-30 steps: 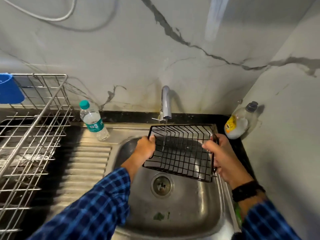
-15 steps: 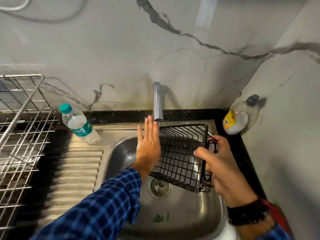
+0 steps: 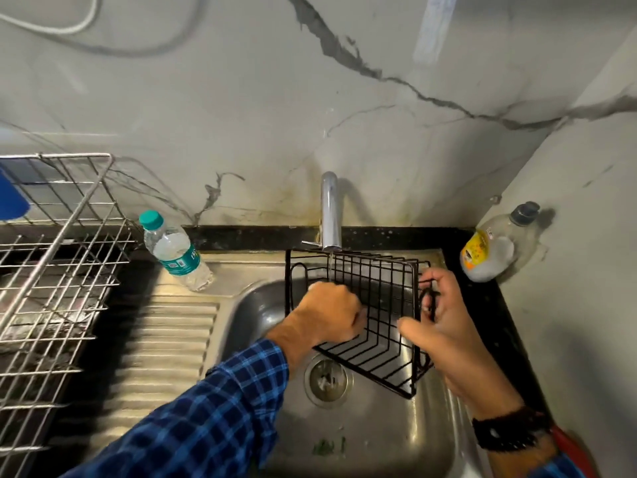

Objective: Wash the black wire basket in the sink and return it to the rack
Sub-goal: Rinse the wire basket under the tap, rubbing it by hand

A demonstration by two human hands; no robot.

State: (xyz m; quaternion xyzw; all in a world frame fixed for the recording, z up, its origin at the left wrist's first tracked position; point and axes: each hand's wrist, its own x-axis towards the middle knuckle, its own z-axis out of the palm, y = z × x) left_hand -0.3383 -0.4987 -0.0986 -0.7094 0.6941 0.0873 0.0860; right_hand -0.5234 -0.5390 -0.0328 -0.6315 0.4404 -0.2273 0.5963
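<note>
black wire basket [image 3: 379, 288] tilted over sink [image 3: 396, 443] | right hand [image 3: 444, 336] grips edge | left hand [image 3: 327, 312] fingers [image 3: 358, 317] curled on mesh

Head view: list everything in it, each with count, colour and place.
basket: one, black wire, tilted over the sink, under the tap's stream
sink: one, steel, centre
tap: one, chrome, behind the sink, running
water bottle: one, clear with green cap, left of the tap
yellow-label bottle: one, clear, right corner
rack: one, silver wire, far left
left hand: fingers curled on the basket's mesh
right hand: grips the basket's right end
</note>
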